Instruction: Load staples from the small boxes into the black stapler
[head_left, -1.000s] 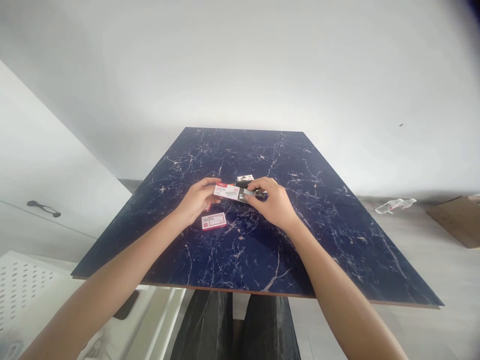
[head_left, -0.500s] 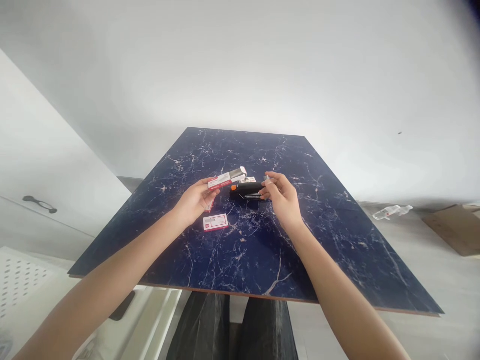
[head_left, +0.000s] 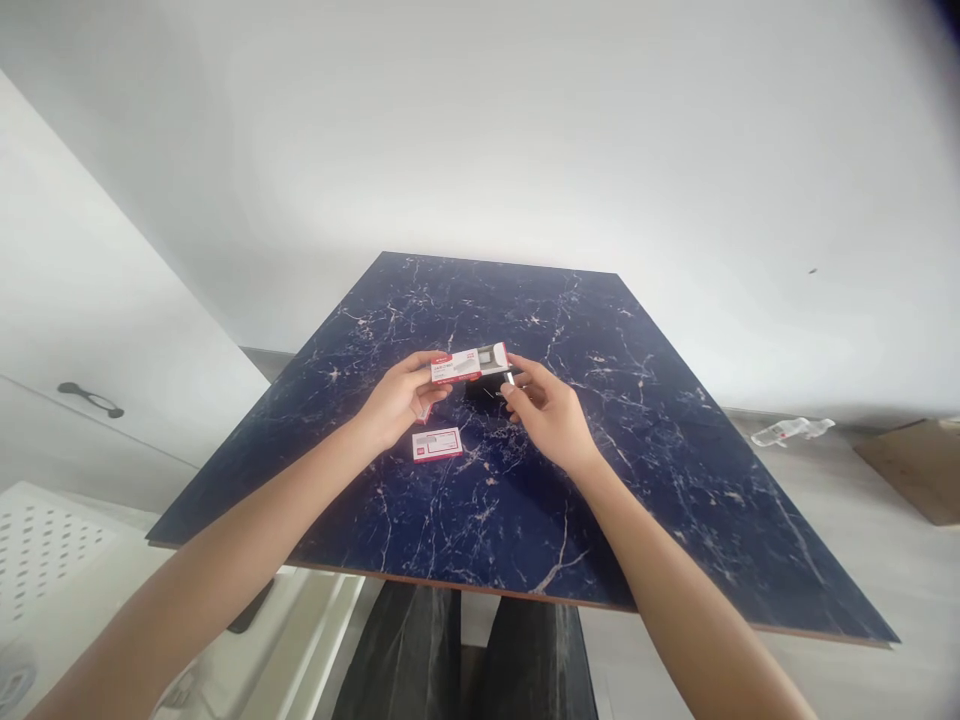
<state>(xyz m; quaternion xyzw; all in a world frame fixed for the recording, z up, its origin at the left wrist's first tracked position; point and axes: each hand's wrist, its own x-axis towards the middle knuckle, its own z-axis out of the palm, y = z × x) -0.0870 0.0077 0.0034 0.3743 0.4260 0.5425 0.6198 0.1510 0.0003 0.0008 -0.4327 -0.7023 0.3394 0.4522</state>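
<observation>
My left hand [head_left: 397, 398] is closed on a small red-and-white staple box [head_left: 454, 368], thumb above and fingers below. The sliding tray [head_left: 493, 357] sticks out of its right end, with something greyish inside. At that end, my right hand [head_left: 546, 405] pinches a small silvery strip of staples [head_left: 509, 378], its fingertips close to the tray. Beneath the hands lies a black stapler [head_left: 484, 390], mostly hidden. A second red-and-white box [head_left: 437, 444] lies flat nearer to me. Part of another red-and-white box [head_left: 424, 413] shows beside my left fingers.
The things lie on a dark blue marble-patterned table [head_left: 480, 540] against a white wall. To the left is a white cabinet with a dark handle [head_left: 91, 400]. On the floor at right are a clear plastic item [head_left: 793, 431] and a cardboard box [head_left: 911, 465].
My right hand has moved left with the silvery strip, up to the box's open end. My left hand has shifted slightly right and turned the box, so its white face shows more.
</observation>
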